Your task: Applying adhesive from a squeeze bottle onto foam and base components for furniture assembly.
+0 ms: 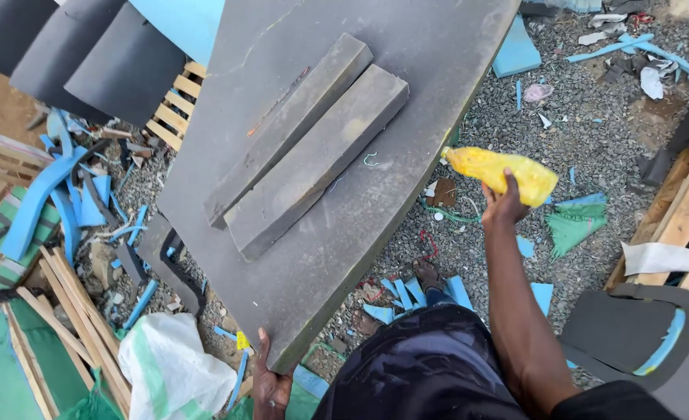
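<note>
While steadying the big grey foam slab from below, left hand clamped on its near corner, two grey foam blocks lying side by side on top. Slab tilted over gravel strewn with blue offcuts. Further right, right hand closed around a yellow sponge, raised just off the slab's edge. Looks like the wiping or dabbing step; next likely needs sponge brought onto foam, slab kept steady.
</note>
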